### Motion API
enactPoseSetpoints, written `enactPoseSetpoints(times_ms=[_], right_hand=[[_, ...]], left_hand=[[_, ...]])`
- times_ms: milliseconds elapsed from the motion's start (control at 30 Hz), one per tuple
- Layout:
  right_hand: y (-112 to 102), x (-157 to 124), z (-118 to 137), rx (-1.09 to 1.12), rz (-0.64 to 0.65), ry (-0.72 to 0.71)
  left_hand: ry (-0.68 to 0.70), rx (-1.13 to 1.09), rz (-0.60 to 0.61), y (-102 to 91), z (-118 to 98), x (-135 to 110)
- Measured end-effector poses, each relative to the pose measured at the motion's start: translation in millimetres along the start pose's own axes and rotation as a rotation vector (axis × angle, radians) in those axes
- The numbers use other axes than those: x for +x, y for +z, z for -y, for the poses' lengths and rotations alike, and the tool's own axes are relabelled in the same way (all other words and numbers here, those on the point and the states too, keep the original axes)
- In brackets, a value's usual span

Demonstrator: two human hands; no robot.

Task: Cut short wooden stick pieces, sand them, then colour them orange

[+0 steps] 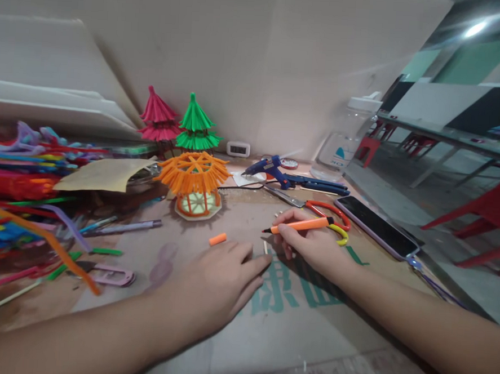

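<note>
My right hand [303,241] grips an orange marker [301,225] with its cap off. The dark tip points left and is held just above the work surface. My left hand [231,273] rests low over the cardboard, palm down, its fingers bent around a short pale stick [265,246] that pokes up at the index fingertip. Left of centre lies the loose orange cap [218,239]. Behind it stands a small pavilion-like model [194,178] with an orange pipe-cleaner roof. A green tiered roof model [197,121] and a pink one [159,116] are farther back.
Pipe cleaners [25,179] pile up at the left, near a pink snips tool [111,274]. A blue glue gun [270,168], scissors [304,203], a phone [377,226] and a clear bottle [341,139] stand or lie right of centre. A small digital clock [238,149] is at the wall.
</note>
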State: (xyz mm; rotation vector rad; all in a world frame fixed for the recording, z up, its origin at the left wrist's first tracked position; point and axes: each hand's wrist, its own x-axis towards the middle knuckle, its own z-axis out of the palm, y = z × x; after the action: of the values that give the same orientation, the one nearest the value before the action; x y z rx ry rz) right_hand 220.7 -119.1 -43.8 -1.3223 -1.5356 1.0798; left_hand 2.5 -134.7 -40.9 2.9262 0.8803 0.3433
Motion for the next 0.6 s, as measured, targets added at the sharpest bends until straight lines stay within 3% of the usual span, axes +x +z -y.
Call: enactPoseSetpoints(times_ms=[133,600], right_hand=[[-2.5,-0.5,0.2,-0.101,-0.055,-0.075],[-3.0,3.8,-1.4,-0.155,0.001,-0.063]], left_hand=[[0.003,0.004,0.007,2.4,3.2,-1.3],[0.011,-0.047,0.01,1.8,4.4,0.4]])
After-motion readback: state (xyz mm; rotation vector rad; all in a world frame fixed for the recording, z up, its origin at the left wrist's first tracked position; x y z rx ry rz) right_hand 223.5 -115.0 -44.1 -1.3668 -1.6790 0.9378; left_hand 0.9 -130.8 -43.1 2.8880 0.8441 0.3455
